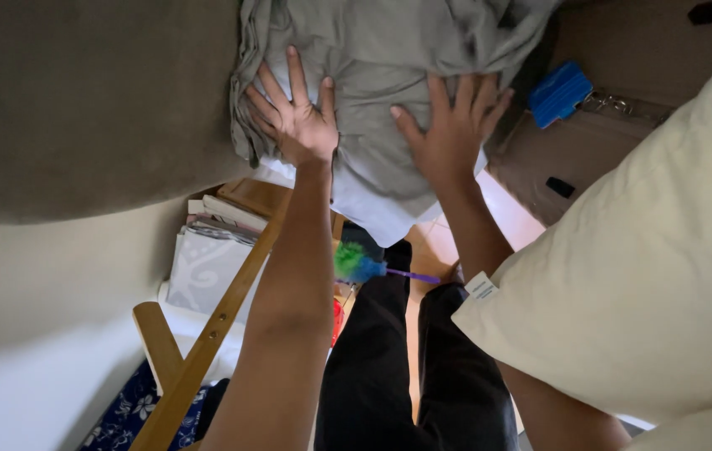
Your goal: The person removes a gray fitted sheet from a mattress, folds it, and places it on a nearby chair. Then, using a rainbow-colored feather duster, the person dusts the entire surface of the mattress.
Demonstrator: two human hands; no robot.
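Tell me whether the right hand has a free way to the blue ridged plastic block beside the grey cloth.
Probably yes. The right hand lies flat on the crumpled grey cloth, and the blue ridged plastic block lies just beyond its fingertips on the brown surface, with nothing between them. The cream pillow sits nearer the body, aside.

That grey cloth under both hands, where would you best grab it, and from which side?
Probably at the bunched folds on the grey cloth's left edge, beside the left hand. The folds there stand up thick enough to pinch, while the middle under the right hand lies flat. Come in from the left, fingers closing across the folds.
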